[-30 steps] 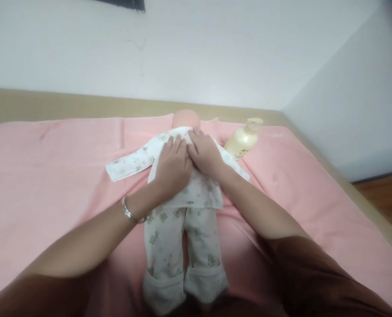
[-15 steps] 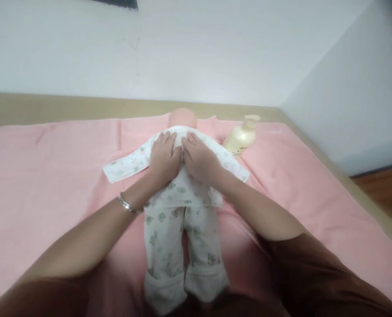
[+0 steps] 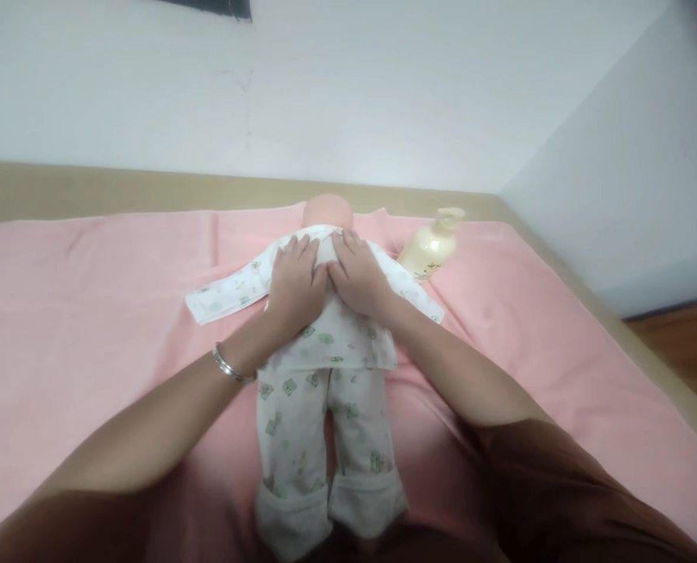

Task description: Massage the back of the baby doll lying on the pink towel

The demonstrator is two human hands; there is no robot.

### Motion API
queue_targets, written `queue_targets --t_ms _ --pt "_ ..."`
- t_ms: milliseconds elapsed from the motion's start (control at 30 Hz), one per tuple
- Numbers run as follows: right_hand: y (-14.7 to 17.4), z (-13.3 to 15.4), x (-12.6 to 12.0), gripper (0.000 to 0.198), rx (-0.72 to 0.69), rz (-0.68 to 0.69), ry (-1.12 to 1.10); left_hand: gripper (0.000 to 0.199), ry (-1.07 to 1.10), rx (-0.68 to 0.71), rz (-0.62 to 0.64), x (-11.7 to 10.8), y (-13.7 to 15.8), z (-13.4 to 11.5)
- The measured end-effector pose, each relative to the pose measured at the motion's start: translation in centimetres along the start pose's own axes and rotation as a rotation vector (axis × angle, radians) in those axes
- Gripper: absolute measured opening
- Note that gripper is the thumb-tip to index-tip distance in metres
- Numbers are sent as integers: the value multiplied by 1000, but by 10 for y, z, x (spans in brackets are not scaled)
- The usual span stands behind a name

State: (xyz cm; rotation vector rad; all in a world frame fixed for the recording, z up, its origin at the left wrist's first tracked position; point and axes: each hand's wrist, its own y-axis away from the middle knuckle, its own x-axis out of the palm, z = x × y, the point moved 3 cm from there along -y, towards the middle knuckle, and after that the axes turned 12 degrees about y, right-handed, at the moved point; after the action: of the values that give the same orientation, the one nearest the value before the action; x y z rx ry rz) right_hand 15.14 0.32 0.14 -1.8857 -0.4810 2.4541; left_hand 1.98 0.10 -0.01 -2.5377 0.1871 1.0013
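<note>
A baby doll (image 3: 328,210) in a white patterned top (image 3: 336,344) and matching trousers (image 3: 292,426) lies stretched out, its head toward the wall and its sleeves spread to both sides. Its face does not show; only the smooth crown of the head is visible. My left hand (image 3: 298,281) rests flat on the upper left of the top, fingers extended. Beside it my right hand (image 3: 360,274) lies flat on the upper right, thumb near my left thumb. Neither hand grasps anything. A silver bracelet (image 3: 228,364) circles my left wrist.
A pale yellow pump bottle (image 3: 429,249) leans on the bedding right of the doll, by its right-side sleeve. Pink cloth (image 3: 78,313) covers the surface, with a wooden edge (image 3: 149,186) along the white wall. Brown wooden floor (image 3: 682,336) shows at far right.
My right hand has shifted slightly on the top, its fingers a little more upright and spread. My left hand stays in about the same place. The view has moved slightly.
</note>
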Motion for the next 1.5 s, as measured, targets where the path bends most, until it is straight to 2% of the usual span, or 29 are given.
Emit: queue_targets --t_ms 133,267,367,467,533,600,733,833,933,1000,1133,1233,1367,1500 --pt "-9 -11 1 68 24 18 -8 57 -34 116 11 2 16 -17" --pt "-8 -9 -3 64 -1 23 70 56 3 135 1 4 19 -19" --pt "4 6 -9 60 11 17 161 57 40 103 2 2 4 -4" --pt "23 25 -15 59 -13 -2 228 56 95 -20 -30 -3 -14 19" --pt "30 34 -17 59 -44 -3 228 53 139 -75 -54 -6 -23 31" --pt "30 34 -18 57 -61 9 197 53 148 -73 -62 -7 -26 34" --pt "9 14 -15 56 -11 23 105 54 24 -22 -63 -4 -19 23" --pt "-6 -1 -9 55 40 5 90 55 -84 93 -54 1 -4 5" --pt "-9 -6 -7 50 20 -29 129 55 -110 192 -19 4 10 -10" --pt "-6 -3 -9 46 -5 -30 175 54 -87 212 -2 4 12 -13" --pt "7 11 -15 42 -41 -15 321 51 -17 119 46 -1 -3 -3" --pt "23 26 -20 44 -21 -69 414 45 8 18 80 -4 -18 9" --pt "38 41 -22 48 -74 -117 460 42 71 -74 4 -4 -26 20" --pt "30 33 -19 51 -111 -51 343 54 85 -62 -36 0 -23 22"
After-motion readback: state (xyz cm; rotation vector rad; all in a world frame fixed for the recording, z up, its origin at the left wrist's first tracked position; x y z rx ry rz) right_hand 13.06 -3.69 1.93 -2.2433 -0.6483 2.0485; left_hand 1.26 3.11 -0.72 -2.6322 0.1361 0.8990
